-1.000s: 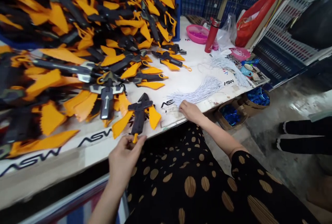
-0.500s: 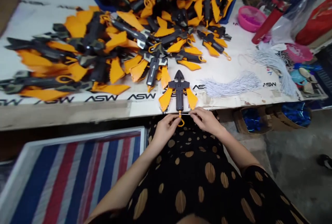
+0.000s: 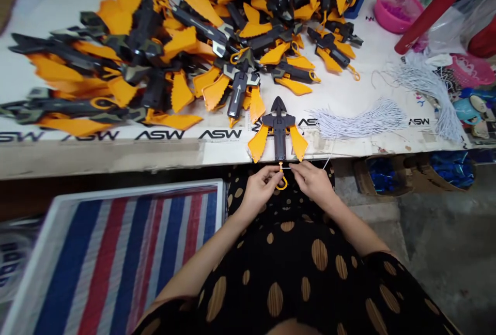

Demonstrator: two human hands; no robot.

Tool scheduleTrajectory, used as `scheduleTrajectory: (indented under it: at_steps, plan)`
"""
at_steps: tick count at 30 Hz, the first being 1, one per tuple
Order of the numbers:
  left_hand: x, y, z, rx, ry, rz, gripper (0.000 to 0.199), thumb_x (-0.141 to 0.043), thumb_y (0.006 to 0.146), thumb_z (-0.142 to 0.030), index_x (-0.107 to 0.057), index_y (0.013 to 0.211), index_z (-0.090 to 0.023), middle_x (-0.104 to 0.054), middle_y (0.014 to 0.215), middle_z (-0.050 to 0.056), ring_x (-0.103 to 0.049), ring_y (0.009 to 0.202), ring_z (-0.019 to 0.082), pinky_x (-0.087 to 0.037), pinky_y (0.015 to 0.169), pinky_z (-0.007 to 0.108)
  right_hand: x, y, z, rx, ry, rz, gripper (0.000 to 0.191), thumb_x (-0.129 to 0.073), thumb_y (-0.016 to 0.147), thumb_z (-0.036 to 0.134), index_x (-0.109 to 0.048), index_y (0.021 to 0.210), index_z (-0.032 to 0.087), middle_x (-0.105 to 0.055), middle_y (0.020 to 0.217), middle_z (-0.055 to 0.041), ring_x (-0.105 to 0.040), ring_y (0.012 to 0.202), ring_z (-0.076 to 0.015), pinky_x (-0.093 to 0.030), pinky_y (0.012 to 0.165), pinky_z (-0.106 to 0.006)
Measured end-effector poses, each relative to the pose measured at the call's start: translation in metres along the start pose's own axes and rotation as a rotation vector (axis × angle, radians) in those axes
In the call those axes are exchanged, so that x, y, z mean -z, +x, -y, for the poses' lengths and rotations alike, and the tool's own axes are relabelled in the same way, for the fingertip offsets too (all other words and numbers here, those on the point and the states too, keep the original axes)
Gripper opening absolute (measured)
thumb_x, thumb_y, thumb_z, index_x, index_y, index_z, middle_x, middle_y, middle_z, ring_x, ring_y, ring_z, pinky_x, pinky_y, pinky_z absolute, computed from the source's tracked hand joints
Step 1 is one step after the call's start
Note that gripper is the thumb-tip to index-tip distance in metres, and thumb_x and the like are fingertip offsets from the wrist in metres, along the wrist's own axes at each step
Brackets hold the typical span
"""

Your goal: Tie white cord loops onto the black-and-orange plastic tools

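Now that the right hand is no longer reaching beside the bundle, as a second ago, it is pinching a string. Left hand is pinching the loop. Toy is lying at the hands' twelve o'clock, on the table; bundle is lying at toy's three.

White ASW-lettered worktable, bearing heaped black-and-orange pieces, a single black-and-orange piece at the front edge, white string bundles, pink bowl, red bottle
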State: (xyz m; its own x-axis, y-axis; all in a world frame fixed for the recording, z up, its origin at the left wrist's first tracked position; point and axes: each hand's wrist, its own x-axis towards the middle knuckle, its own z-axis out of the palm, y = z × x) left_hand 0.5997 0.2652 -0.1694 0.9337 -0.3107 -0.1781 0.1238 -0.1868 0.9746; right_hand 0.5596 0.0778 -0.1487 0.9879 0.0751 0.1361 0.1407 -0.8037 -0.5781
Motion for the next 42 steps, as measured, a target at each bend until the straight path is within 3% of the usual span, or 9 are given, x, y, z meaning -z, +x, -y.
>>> scheduleTrajectory:
  at_steps: [3, 8, 14, 19, 25, 34, 42]
  plan:
    - [-0.001, -0.001, 0.001, -0.016, -0.001, -0.037, 0.042, -0.068, 0.086, -0.052, -0.073, 0.105, -0.015, -0.075, 0.074, 0.005, -0.072, 0.070, 0.019, -0.057, 0.067, 0.027, -0.006, -0.001, 0.004, 0.000, -0.067, 0.033, 0.032, -0.051, 0.101, 0.022, -0.070, 0.126, 0.023, -0.074, 0.114, -0.0085, -0.073, 0.095, -0.0187, -0.059, 0.081, -0.026]
    - [-0.001, 0.000, 0.003, -0.036, 0.012, -0.064, 0.039, -0.067, 0.086, -0.051, -0.074, 0.101, -0.016, -0.077, 0.087, 0.007, -0.072, 0.076, 0.019, -0.058, 0.070, 0.027, -0.007, 0.005, 0.008, 0.042, 0.074, 0.022, 0.027, -0.052, 0.103, 0.027, -0.073, 0.120, 0.024, -0.077, 0.109, -0.0063, -0.073, 0.096, -0.0173, -0.058, 0.088, -0.026]
    - [0.001, 0.001, 0.001, -0.067, 0.093, -0.101, 0.034, -0.067, 0.086, -0.047, -0.075, 0.101, -0.017, -0.077, 0.087, 0.006, -0.070, 0.076, 0.019, -0.056, 0.073, 0.028, -0.004, 0.008, 0.007, 0.009, 0.186, -0.105, 0.024, -0.056, 0.102, 0.028, -0.076, 0.112, 0.022, -0.079, 0.108, -0.0054, -0.075, 0.095, -0.0170, -0.058, 0.089, -0.026]
    - [0.001, 0.000, 0.000, -0.061, 0.073, -0.107, 0.032, -0.067, 0.086, -0.045, -0.074, 0.102, -0.017, -0.077, 0.088, 0.005, -0.070, 0.078, 0.019, -0.056, 0.075, 0.029, -0.012, 0.010, 0.006, -0.003, 0.121, -0.041, 0.025, -0.054, 0.102, 0.027, -0.076, 0.112, 0.025, -0.079, 0.109, -0.0040, -0.075, 0.097, -0.0180, -0.058, 0.090, -0.028]
    - [0.001, 0.000, -0.002, -0.032, 0.055, -0.106, 0.033, -0.068, 0.085, -0.045, -0.074, 0.102, -0.017, -0.077, 0.088, 0.005, -0.071, 0.080, 0.019, -0.057, 0.077, 0.029, -0.015, 0.012, 0.002, 0.020, 0.196, -0.023, 0.024, -0.055, 0.102, 0.027, -0.077, 0.110, 0.024, -0.080, 0.108, -0.0032, -0.075, 0.098, -0.0177, -0.058, 0.091, -0.028]
    - [0.002, -0.001, -0.003, -0.016, 0.042, -0.102, 0.031, -0.068, 0.085, -0.044, -0.074, 0.101, -0.017, -0.077, 0.088, 0.005, -0.071, 0.082, 0.019, -0.057, 0.079, 0.029, -0.020, 0.010, 0.004, -0.029, 0.285, -0.111, 0.022, -0.057, 0.100, 0.027, -0.078, 0.107, 0.024, -0.080, 0.104, -0.0033, -0.076, 0.094, -0.0169, -0.058, 0.087, -0.027]
    - [0.001, 0.000, -0.002, -0.015, 0.026, -0.089, 0.032, -0.069, 0.084, -0.045, -0.073, 0.101, -0.017, -0.077, 0.087, 0.005, -0.071, 0.080, 0.019, -0.058, 0.078, 0.030, -0.024, 0.012, 0.004, -0.005, 0.224, -0.048, 0.022, -0.054, 0.102, 0.028, -0.075, 0.109, 0.025, -0.079, 0.106, -0.0039, -0.075, 0.097, -0.0171, -0.056, 0.089, -0.028]
